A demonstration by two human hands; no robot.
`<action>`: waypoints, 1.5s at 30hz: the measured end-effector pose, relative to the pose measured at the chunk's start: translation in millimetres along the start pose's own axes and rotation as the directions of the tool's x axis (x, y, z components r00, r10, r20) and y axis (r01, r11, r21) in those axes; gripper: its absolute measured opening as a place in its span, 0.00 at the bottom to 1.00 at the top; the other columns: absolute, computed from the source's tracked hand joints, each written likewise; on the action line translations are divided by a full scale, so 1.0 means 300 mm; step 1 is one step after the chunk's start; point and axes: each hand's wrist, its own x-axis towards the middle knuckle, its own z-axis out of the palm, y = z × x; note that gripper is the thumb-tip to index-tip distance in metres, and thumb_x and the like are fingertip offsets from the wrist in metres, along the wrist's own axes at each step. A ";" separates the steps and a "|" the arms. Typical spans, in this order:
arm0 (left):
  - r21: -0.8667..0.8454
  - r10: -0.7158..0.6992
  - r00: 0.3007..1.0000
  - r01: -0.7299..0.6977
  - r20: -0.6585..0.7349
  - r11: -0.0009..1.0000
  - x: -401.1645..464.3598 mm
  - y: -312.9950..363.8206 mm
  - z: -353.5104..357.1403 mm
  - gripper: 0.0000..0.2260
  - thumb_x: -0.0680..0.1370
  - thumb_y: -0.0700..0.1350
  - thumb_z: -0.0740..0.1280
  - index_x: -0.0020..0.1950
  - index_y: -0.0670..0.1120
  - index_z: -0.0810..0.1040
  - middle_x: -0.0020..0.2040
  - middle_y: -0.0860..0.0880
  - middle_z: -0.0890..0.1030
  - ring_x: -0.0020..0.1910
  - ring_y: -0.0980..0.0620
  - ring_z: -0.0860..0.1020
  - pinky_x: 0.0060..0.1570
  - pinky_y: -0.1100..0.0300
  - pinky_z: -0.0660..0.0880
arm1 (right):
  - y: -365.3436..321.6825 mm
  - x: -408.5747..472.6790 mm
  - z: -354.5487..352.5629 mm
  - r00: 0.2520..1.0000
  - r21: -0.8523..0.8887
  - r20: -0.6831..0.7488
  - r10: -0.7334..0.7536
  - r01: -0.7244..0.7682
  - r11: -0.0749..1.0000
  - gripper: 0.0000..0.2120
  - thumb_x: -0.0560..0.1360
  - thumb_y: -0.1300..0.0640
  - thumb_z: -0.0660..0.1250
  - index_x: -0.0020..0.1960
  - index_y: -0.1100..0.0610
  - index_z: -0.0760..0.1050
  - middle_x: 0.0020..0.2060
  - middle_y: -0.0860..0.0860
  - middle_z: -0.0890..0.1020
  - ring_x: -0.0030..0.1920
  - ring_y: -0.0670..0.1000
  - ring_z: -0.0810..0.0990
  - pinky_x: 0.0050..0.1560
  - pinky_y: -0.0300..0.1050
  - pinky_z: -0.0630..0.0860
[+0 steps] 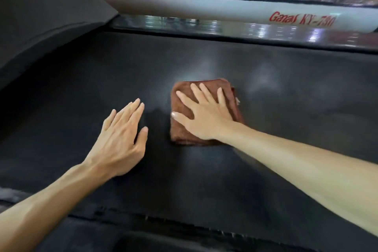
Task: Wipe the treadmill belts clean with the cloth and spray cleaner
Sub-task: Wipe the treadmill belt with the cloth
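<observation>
Flat and spread, the right hand [201, 116] presses the brown cloth [204, 111] onto the belt [286, 108]; the left hand [120, 135] hovers straight-fingered beside it.

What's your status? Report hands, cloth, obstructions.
Right hand flat, pressing brown cloth on belt. Left hand open, beside it. Spray cleaner not in view. Nothing in the way.

Single head view, close above, angled forward and down at treadmill belt [81, 88]
</observation>
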 end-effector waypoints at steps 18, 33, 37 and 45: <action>-0.025 0.331 0.930 -0.331 0.159 0.943 0.195 0.685 0.272 0.44 0.72 0.67 0.35 0.84 0.47 0.47 0.84 0.51 0.43 0.82 0.55 0.41 0.80 0.52 0.37 | 0.467 -0.573 -0.023 0.967 0.039 -0.097 0.235 -0.233 0.972 0.35 0.78 0.27 0.43 0.83 0.34 0.44 0.84 0.44 0.43 0.83 0.48 0.37 0.80 0.61 0.33; 0.026 0.326 0.934 -0.333 0.148 0.943 0.188 0.680 0.288 0.42 0.73 0.65 0.36 0.84 0.46 0.49 0.84 0.51 0.45 0.82 0.54 0.42 0.80 0.54 0.39 | 0.514 -0.848 -0.016 0.972 0.017 -0.028 0.232 -0.231 0.973 0.33 0.78 0.26 0.46 0.80 0.29 0.40 0.83 0.39 0.36 0.81 0.43 0.31 0.80 0.59 0.31; 0.002 0.307 0.942 -0.310 0.137 0.951 0.190 0.688 0.293 0.42 0.73 0.65 0.37 0.84 0.46 0.51 0.84 0.50 0.47 0.83 0.54 0.44 0.80 0.53 0.41 | 0.543 -0.768 -0.033 0.874 0.039 -0.041 0.485 -0.484 0.874 0.37 0.74 0.23 0.39 0.81 0.31 0.40 0.83 0.43 0.38 0.82 0.49 0.32 0.79 0.64 0.31; -0.254 0.349 0.937 -0.344 -0.027 0.904 0.178 0.750 0.232 0.36 0.77 0.63 0.48 0.80 0.45 0.65 0.81 0.47 0.62 0.81 0.48 0.57 0.80 0.51 0.49 | 0.476 -0.615 -0.122 0.828 0.736 -0.053 0.559 -0.346 0.582 0.26 0.88 0.50 0.50 0.85 0.50 0.51 0.84 0.51 0.49 0.83 0.50 0.45 0.79 0.45 0.45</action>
